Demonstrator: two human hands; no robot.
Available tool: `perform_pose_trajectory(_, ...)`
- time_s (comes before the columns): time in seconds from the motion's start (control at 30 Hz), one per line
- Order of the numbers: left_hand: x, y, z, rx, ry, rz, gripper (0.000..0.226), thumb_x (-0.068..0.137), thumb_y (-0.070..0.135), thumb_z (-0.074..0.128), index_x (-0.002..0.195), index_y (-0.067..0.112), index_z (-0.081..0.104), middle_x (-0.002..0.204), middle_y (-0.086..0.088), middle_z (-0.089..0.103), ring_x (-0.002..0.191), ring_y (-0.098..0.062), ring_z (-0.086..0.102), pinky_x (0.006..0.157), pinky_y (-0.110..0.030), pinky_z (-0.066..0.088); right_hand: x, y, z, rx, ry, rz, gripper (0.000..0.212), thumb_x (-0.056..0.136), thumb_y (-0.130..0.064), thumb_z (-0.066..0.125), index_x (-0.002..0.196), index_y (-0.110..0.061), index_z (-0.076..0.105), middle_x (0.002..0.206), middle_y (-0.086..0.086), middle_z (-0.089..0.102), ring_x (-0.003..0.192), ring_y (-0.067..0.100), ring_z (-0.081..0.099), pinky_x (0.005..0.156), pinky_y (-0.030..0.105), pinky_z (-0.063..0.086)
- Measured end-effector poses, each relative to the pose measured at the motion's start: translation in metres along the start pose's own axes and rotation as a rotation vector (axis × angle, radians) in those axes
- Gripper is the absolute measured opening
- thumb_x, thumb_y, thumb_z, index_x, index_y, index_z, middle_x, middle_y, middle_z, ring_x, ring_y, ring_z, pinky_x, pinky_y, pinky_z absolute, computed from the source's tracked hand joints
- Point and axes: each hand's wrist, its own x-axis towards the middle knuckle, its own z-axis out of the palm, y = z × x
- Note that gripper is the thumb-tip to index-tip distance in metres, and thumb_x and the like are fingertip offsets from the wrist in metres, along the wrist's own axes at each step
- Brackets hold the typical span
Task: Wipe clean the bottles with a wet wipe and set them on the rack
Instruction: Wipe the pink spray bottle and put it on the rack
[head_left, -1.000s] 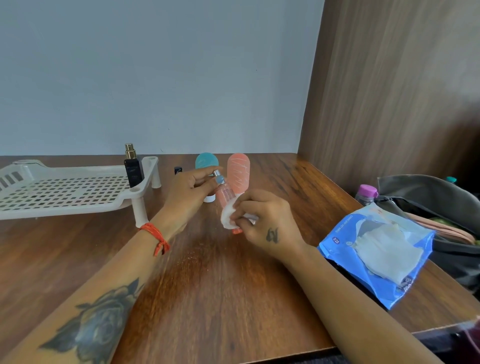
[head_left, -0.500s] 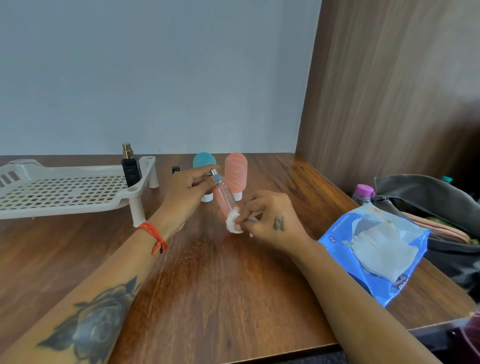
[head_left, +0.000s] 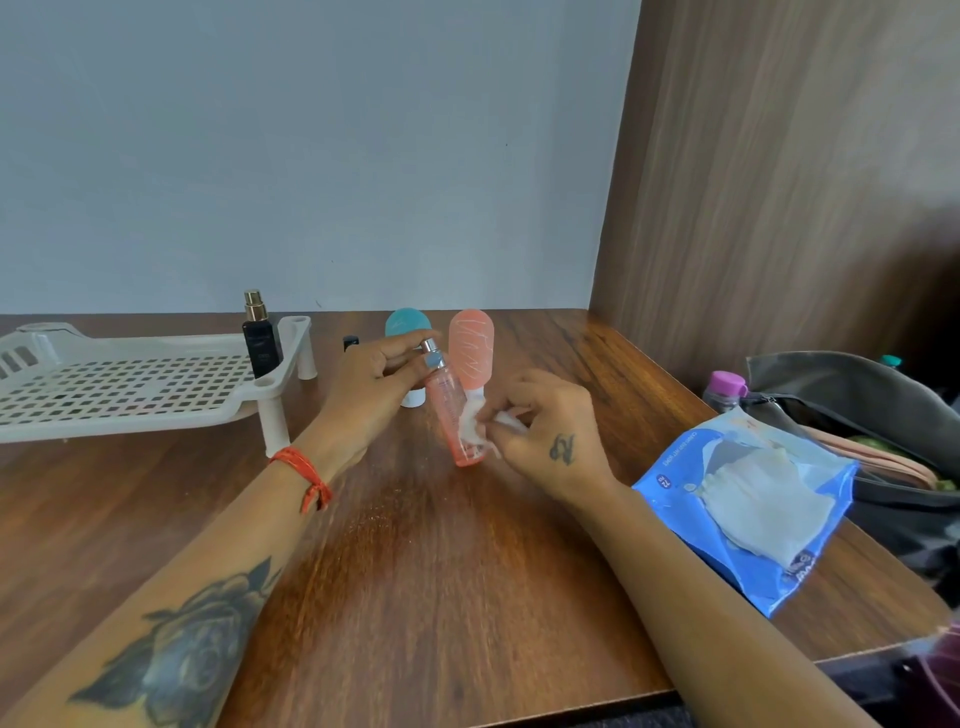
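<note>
Here the left hand grasps the pink bottle; the right hand pinches the wet wipe.

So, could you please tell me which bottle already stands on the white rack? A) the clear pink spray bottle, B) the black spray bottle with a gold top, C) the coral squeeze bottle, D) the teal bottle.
B: the black spray bottle stands upright at the right corner of the white rack, while the clear pink spray bottle is in the left hand, with the right hand wiping it.
</note>
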Motion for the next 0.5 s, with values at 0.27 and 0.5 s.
perform_pose_trajectory(0.27,-0.003,0.006,0.002,-0.026,-0.06,0.054,0.032,0.088,0.015,0.058,0.12,0.018,0.06,0.115,-0.007,0.067,0.111,-0.015,0.06,0.1,-0.034,0.046,-0.001,0.001,0.0,0.092,-0.007,0.023,0.012,0.069,-0.004,0.073,0.077,-0.012,0.074,0.082,-0.002,0.067,0.071,-0.001,0.054,0.063,0.003,0.038)
perform_pose_trajectory(0.5,-0.005,0.008,0.007,-0.019,-0.081,0.095,0.029,0.089,0.011,0.056,0.114,0.024,0.059,0.108,0.001,0.067,0.096,0.0,0.062,0.081,-0.011,0.049,-0.001,-0.005,0.012,0.053,0.277,-0.178,0.025,0.079,0.0,0.065,0.102,-0.009,0.068,0.101,0.003,0.069,0.094,-0.003,0.053,0.08,0.004,0.043)
